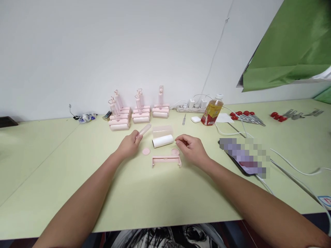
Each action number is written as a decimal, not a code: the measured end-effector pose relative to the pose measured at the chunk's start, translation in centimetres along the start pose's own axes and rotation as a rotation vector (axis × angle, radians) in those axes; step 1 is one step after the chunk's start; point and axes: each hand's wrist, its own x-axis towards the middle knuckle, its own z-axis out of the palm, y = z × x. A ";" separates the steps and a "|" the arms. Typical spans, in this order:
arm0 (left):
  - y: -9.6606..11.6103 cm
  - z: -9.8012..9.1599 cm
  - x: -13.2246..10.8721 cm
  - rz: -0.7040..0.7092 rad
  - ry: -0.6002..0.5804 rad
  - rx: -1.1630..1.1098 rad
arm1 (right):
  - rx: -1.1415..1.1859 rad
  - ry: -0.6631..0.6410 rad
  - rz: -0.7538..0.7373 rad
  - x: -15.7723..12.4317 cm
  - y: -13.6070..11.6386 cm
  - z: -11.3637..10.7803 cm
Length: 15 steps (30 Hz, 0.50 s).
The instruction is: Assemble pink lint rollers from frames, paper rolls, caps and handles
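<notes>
My left hand [130,144] is closed around a slim, pale pink translucent handle [144,130], which points up and to the right. My right hand [191,148] has its fingers curled in toward the thumb, and what they hold, if anything, is hidden. Its fingertips are close to the right end of a white lint-roller roll [162,141]. Behind the roll lies a translucent pink cover [162,131]. Two round pink end caps, one on the left [146,151] and one on the right [175,151], rest in front. Nearest to me lies a pink roller frame [166,159].
Several pink lint rollers [141,115] stand along the wall. A power strip [191,109], a drink bottle [212,110] and a small screwdriver [184,120] are at the back. To the right lie a phone [243,158], white cables and red-handled tools [247,117].
</notes>
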 end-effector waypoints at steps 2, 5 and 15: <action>0.1 -0.1 -0.1 -0.003 0.039 -0.007 | 0.033 0.012 0.011 0.0 0.1 0.1; 0.7 -0.3 -0.9 0.091 0.057 -0.025 | 0.142 0.004 0.002 0.0 0.4 0.2; 4.6 1.0 -4.1 0.533 -0.115 -0.086 | 0.617 -0.238 0.079 -1.4 -1.1 1.0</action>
